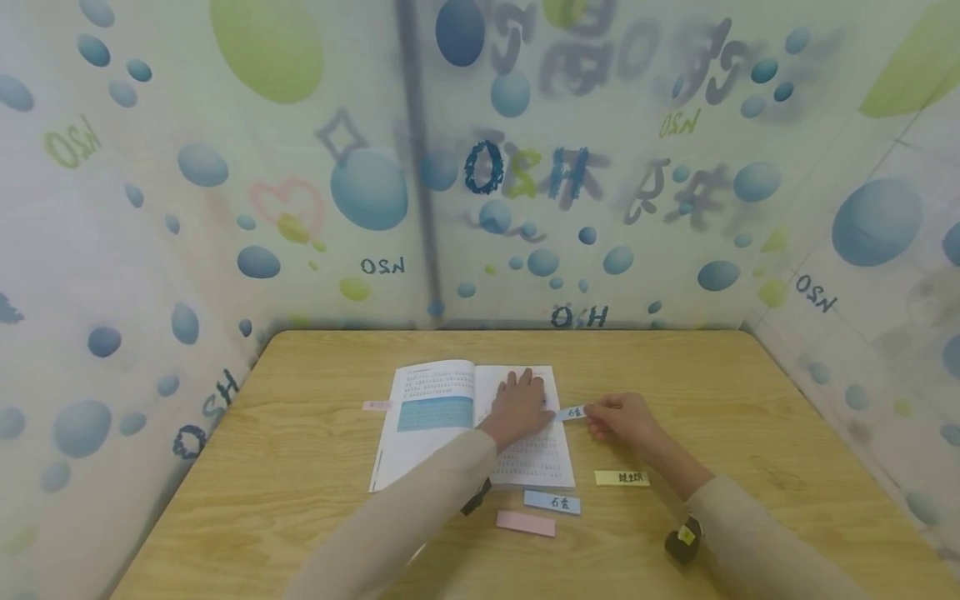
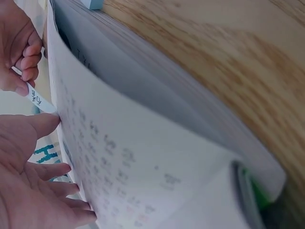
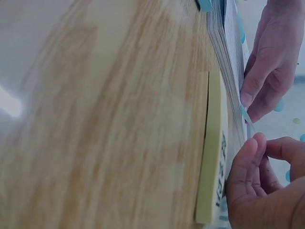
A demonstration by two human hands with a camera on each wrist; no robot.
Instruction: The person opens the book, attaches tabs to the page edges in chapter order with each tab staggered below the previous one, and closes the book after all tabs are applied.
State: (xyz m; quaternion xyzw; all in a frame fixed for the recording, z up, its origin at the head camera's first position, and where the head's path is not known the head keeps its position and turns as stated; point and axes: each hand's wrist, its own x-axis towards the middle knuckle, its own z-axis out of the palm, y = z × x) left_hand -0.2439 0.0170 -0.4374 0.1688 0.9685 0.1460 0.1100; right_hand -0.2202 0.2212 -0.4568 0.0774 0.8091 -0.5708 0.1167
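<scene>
An open book (image 1: 435,462) lies on the table. My left hand (image 1: 519,404) rests spread on its right page, thumb at the page's outer edge over one end of a blue sticky note (image 1: 574,413). My right hand (image 1: 628,423) pinches the note's other end between thumb and fingers, just right of the book. Handwriting shows on this note (image 2: 38,98) in the left wrist view, where the left thumb (image 2: 46,125) touches its tip. Seen from the right wrist, the note (image 3: 247,117) spans the short gap between both hands. A pink sticky note (image 1: 377,406) sticks out from the left page.
A yellow sticky note pad (image 1: 622,478) with writing sits below my right hand. Nearer to me are a blue pad (image 1: 552,502), also written on, and a pink pad (image 1: 526,523). Behind the wooden table (image 1: 315,367) hangs a patterned curtain (image 1: 495,283).
</scene>
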